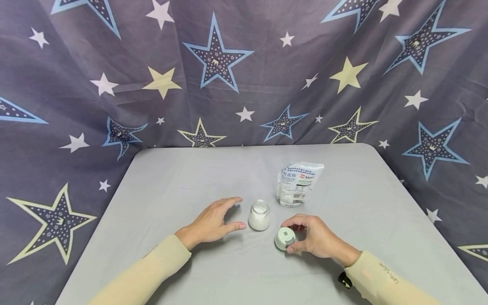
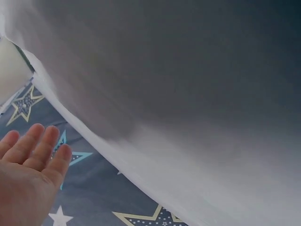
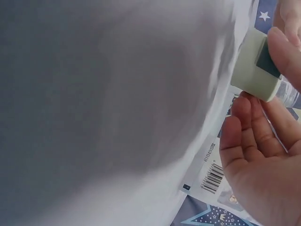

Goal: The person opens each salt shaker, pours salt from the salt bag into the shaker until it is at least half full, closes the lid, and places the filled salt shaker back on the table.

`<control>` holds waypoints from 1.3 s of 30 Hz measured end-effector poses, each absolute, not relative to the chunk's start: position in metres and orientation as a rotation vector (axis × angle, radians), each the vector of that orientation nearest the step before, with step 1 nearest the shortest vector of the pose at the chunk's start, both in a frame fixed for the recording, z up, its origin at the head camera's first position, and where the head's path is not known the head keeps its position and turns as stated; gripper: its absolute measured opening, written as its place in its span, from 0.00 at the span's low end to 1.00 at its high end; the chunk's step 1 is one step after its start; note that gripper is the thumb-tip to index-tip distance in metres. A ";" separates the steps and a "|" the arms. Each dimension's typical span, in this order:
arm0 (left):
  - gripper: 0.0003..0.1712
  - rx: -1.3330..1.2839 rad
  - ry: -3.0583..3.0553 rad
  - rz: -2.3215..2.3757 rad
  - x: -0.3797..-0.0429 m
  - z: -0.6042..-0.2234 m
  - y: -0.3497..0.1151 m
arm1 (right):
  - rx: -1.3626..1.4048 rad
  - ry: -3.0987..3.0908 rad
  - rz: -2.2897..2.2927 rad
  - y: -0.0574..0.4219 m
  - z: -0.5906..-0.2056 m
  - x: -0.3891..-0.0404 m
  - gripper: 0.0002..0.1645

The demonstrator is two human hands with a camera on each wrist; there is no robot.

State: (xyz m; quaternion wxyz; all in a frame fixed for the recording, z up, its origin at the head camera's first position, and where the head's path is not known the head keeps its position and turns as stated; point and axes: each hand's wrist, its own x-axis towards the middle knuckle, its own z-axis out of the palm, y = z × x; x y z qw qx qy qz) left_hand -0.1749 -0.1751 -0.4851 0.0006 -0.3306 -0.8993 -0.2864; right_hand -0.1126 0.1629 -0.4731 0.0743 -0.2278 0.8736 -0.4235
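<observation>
A small glass jar [image 1: 259, 217] of white contents stands uncovered and upright on the table, mid-view in the head view. Just left of it is my left hand [image 1: 215, 220], thumb and fingers spread apart and holding nothing. In the left wrist view the palm of that hand [image 2: 30, 181] faces up with its fingers extended. To the right of the jar, my right hand [image 1: 314, 235] grips a pale green lid [image 1: 284, 238] by its sides, low over or on the table. The right wrist view shows the lid's [image 3: 254, 66] darker green tab beside the thumb.
A white printed pouch [image 1: 299, 184] stands upright behind the lid, to the jar's right. The grey-covered table [image 1: 198, 178] ends at a dark curtain [image 1: 244, 51] patterned with stars. Under my right sleeve a small black object [image 1: 345, 280] shows.
</observation>
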 end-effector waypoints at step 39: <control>0.46 -0.919 -2.795 -1.308 -0.171 -0.480 -0.137 | -0.705 2.658 -1.611 0.168 -0.462 -0.123 0.34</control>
